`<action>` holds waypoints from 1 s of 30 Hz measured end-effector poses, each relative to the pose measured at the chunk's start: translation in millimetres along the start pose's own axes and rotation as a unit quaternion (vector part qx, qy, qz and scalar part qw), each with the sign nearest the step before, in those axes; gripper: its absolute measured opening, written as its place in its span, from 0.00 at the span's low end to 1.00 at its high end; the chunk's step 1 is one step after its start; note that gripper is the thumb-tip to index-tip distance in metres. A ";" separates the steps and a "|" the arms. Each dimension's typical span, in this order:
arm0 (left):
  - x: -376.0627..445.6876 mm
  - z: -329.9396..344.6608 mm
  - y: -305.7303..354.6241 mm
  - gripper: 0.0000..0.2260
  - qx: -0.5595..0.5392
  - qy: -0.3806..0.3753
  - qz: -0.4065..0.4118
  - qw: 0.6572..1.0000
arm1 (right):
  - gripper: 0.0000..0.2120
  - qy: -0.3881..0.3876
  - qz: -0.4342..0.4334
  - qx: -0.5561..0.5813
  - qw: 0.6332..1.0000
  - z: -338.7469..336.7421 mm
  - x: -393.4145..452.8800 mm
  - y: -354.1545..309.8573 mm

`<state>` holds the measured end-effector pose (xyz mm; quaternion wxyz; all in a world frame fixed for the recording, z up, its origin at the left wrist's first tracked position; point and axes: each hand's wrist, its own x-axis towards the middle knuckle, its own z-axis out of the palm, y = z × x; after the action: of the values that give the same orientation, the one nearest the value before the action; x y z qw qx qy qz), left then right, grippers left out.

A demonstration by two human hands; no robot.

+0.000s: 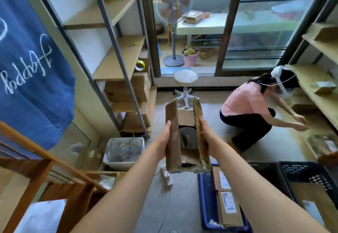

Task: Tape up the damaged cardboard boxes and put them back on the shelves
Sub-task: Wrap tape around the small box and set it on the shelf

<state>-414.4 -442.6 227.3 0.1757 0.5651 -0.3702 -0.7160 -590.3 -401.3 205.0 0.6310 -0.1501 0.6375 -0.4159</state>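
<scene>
1. a damaged cardboard box (186, 137) is held up in the air over the floor (182, 201), with its open side turned toward the camera.
2. the left hand (163, 137) is pressed flat against the box's left wall.
3. the right hand (207, 136) is clamped on the right wall.
4. a tape roll (140, 65) is seen at the front edge of the left shelf (118, 59).

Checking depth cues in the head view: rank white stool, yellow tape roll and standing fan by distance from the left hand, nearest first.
From the left hand, which grips the cardboard box:
1. White stool, just beyond the box, centre floor.
2. Yellow tape roll, farther back on the left shelf unit.
3. Standing fan, farthest, past the sliding door.
</scene>
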 end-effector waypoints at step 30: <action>295.3 37.8 268.7 0.26 0.039 0.016 0.000 0.999 | 0.39 -0.005 0.005 0.024 1.000 -30.9 278.2 -274.4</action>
<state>-583.2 -806.4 225.9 0.1595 0.5830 -0.3948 -0.6919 -754.6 -757.2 209.0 0.6395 -0.1339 0.6252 -0.4268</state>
